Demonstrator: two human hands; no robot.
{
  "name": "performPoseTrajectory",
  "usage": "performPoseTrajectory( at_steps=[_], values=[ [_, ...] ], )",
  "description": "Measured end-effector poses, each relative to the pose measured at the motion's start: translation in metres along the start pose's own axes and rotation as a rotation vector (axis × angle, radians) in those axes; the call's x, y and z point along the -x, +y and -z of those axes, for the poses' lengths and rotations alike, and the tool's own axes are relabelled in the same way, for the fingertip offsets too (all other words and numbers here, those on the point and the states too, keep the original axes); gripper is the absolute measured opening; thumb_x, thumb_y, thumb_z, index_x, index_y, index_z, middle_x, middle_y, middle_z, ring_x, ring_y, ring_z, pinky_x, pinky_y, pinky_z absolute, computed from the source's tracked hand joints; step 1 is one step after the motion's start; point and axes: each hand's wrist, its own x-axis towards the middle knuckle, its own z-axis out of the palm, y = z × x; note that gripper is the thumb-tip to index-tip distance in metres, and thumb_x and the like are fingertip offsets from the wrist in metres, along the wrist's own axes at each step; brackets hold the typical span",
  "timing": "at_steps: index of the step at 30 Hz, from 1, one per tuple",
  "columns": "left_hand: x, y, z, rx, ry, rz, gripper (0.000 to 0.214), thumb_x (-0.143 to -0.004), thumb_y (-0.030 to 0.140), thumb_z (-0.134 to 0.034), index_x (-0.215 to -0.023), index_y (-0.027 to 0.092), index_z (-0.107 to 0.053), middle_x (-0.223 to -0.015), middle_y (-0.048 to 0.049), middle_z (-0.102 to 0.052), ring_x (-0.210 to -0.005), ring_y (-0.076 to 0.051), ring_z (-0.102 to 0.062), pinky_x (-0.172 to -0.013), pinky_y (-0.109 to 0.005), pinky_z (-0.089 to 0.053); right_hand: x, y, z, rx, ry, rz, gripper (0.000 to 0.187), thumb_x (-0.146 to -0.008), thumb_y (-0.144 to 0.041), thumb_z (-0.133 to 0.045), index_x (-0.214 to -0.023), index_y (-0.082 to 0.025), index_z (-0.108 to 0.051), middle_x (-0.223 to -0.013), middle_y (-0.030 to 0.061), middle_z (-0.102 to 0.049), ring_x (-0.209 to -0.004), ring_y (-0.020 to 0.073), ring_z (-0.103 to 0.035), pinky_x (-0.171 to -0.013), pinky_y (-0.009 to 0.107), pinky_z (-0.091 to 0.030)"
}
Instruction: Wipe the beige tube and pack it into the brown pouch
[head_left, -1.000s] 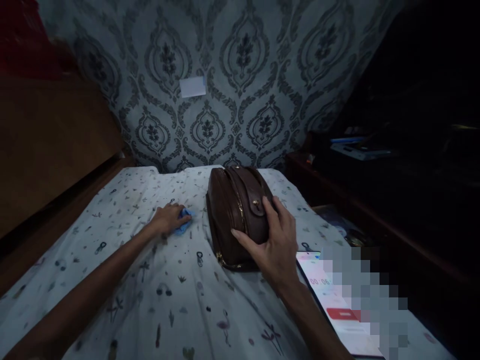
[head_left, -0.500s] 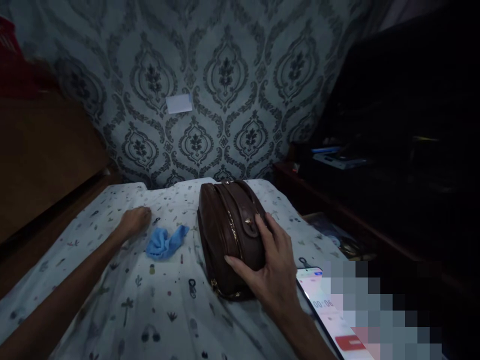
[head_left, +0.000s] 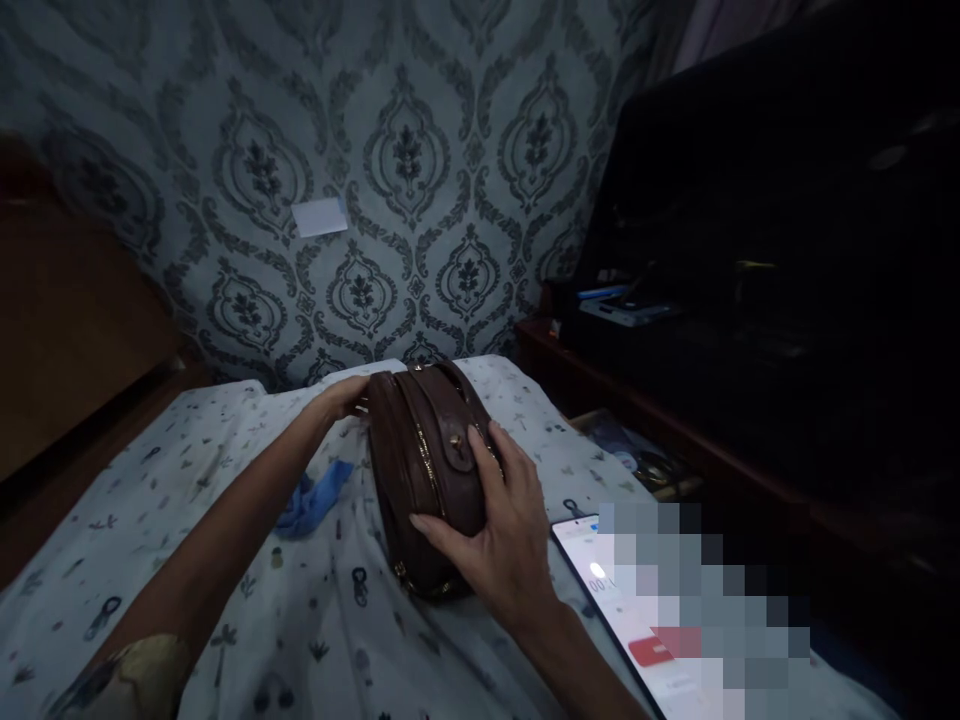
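A dark brown leather-look bag (head_left: 394, 460) with gold zips and a strap handle fixed by a gold stud lies on the bedsheet. My right hand (head_left: 499, 520) grips its near right end, thumb on one side of the zip and fingers by the handle. At the bag's far left corner is my left hand (head_left: 345, 397), against or just beside it; its fingers are mostly hidden behind the bag. A crumpled blue cloth (head_left: 319, 503) lies left of the bag, partly covered by my left forearm.
A lit phone (head_left: 600, 600) rests on the printed sheet (head_left: 225, 440) right of the bag, partly pixelated. A wooden board (head_left: 75, 330) stands at left, a patterned wall (head_left: 405, 200) behind. Along the dark right side, an open drawer or box (head_left: 637, 460) holds small items.
My left hand has moved right, from the sheet past the blue cloth to the bag's far corner. My right hand keeps its place on the bag. The view has shifted right.
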Motion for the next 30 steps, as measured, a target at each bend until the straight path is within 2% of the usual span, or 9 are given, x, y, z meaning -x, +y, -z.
performPoseTrajectory(
  at_steps=[2, 4, 8, 10, 13, 15, 22, 27, 30],
  values=[
    [-0.006, 0.004, 0.001, 0.004, -0.094, 0.126, 0.038, -0.096, 0.039, -0.062, -0.126, 0.016, -0.061, -0.126, -0.0098, -0.064, -0.108, -0.023, -0.065, -0.091, -0.044, -0.058, 0.000, 0.000, 0.000, -0.001, -0.001, 0.001, 0.088, -0.082, -0.072, -0.063, -0.151, -0.023, -0.041, -0.149, 0.0198, -0.049, -0.134, 0.0389, -0.051, -0.105, 0.062, -0.048],
    [-0.009, 0.009, 0.002, 0.014, -0.162, 0.227, 0.031, -0.096, 0.040, -0.062, -0.116, 0.016, -0.065, -0.112, -0.0083, -0.069, -0.093, -0.018, -0.067, -0.082, -0.038, -0.059, 0.000, -0.001, 0.001, -0.002, 0.002, 0.003, 0.088, -0.082, -0.072, -0.063, -0.150, -0.022, -0.041, -0.149, 0.0204, -0.048, -0.134, 0.0387, -0.050, -0.105, 0.061, -0.048],
    [-0.010, 0.018, 0.001, 0.039, -0.163, 0.283, 0.031, -0.091, 0.047, -0.064, -0.084, 0.017, -0.067, -0.075, -0.0016, -0.069, -0.060, -0.012, -0.060, -0.059, -0.027, -0.053, 0.000, -0.002, 0.001, -0.007, 0.010, 0.000, 0.088, -0.083, -0.073, -0.062, -0.151, -0.021, -0.041, -0.149, 0.0210, -0.048, -0.135, 0.0389, -0.049, -0.106, 0.062, -0.046],
    [-0.010, 0.023, 0.001, 0.031, -0.146, 0.294, 0.029, -0.093, 0.045, -0.064, -0.090, 0.016, -0.067, -0.082, -0.0019, -0.070, -0.065, -0.012, -0.062, -0.063, -0.028, -0.054, 0.000, -0.002, 0.000, -0.009, 0.016, -0.001, 0.088, -0.082, -0.073, -0.063, -0.151, -0.021, -0.041, -0.148, 0.0207, -0.049, -0.135, 0.0389, -0.049, -0.106, 0.062, -0.046],
    [-0.013, 0.030, 0.002, 0.004, -0.117, 0.303, 0.032, -0.096, 0.039, -0.062, -0.118, 0.016, -0.064, -0.115, -0.0081, -0.068, -0.095, -0.018, -0.067, -0.083, -0.038, -0.059, 0.000, -0.001, -0.001, -0.011, 0.022, 0.005, 0.089, -0.081, -0.073, -0.063, -0.150, -0.021, -0.042, -0.148, 0.0211, -0.048, -0.134, 0.0388, -0.050, -0.106, 0.062, -0.046],
    [-0.016, 0.037, 0.003, -0.016, -0.097, 0.301, 0.038, -0.097, 0.039, -0.062, -0.127, 0.017, -0.060, -0.127, -0.0103, -0.063, -0.108, -0.022, -0.065, -0.091, -0.044, -0.058, 0.000, -0.001, -0.001, -0.010, 0.020, 0.006, 0.089, -0.081, -0.073, -0.063, -0.150, -0.021, -0.042, -0.149, 0.0209, -0.048, -0.135, 0.0389, -0.049, -0.106, 0.062, -0.047],
    [-0.016, 0.057, 0.003, -0.081, -0.016, 0.240, 0.025, -0.091, 0.034, -0.070, -0.105, 0.013, -0.068, -0.100, -0.0058, -0.071, -0.085, -0.017, -0.068, -0.075, -0.034, -0.059, 0.000, -0.002, -0.002, 0.010, 0.022, 0.002, 0.088, -0.081, -0.074, -0.063, -0.149, -0.021, -0.043, -0.148, 0.0205, -0.050, -0.135, 0.0388, -0.050, -0.106, 0.061, -0.047],
    [-0.008, 0.057, -0.004, -0.116, 0.005, 0.219, 0.038, -0.096, 0.038, -0.063, -0.127, 0.016, -0.060, -0.127, -0.0102, -0.063, -0.108, -0.022, -0.065, -0.091, -0.045, -0.058, 0.001, -0.002, -0.002, 0.014, 0.022, -0.004, 0.090, -0.080, -0.076, -0.063, -0.148, -0.021, -0.044, -0.148, 0.0204, -0.050, -0.134, 0.0391, -0.050, -0.106, 0.062, -0.046],
    [-0.004, 0.056, -0.006, -0.120, 0.021, 0.186, 0.040, -0.096, 0.039, -0.063, -0.129, 0.017, -0.059, -0.129, -0.0107, -0.063, -0.111, -0.023, -0.064, -0.093, -0.046, -0.058, 0.001, -0.002, -0.001, 0.017, 0.009, -0.001, 0.091, -0.080, -0.077, -0.063, -0.148, -0.020, -0.044, -0.149, 0.0214, -0.049, -0.135, 0.0393, -0.049, -0.106, 0.062, -0.046]
  ],
)
